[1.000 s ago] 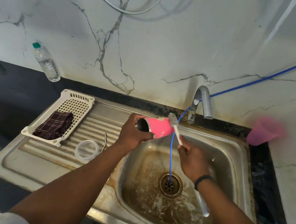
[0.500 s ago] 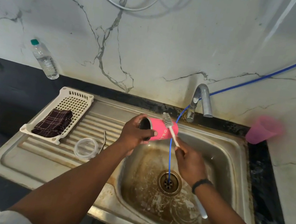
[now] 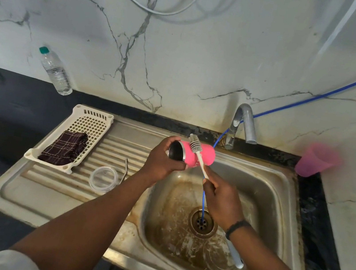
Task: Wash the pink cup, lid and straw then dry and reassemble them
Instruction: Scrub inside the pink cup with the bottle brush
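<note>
I see the pink cup (image 3: 201,156) lying on its side in the air above the back-left corner of the sink (image 3: 277,181), its dark open mouth turned toward the left hand (image 3: 161,162), whose fingers curl round the rim end. A bottle brush (image 3: 196,148) lies across the cup's outer wall, bristle head at the top touching the pink surface (the white stem slants down and to the right). The right hand (image 3: 220,202) pinches that stem just below the cup, fingers curled round it, and the handle's far end pokes out past the wrist over the basin.

To the left of the left hand, on the ribbed draining board, sits the clear lid (image 3: 103,179), flat, with the metal straw (image 3: 125,171) lying just beside it on the hand's side. Further left a white perforated tray (image 3: 94,125) holds a folded dark checked cloth (image 3: 64,147).

Beyond the hands stands the tap (image 3: 244,124); a thin blue hose (image 3: 318,95) runs from the wall past it and drops behind the cup into the drain (image 3: 202,222). Far right of the right hand a second pink tumbler (image 3: 315,160) sits on the dark counter (image 3: 13,106); far left, a water bottle (image 3: 55,72) leans by the wall.
</note>
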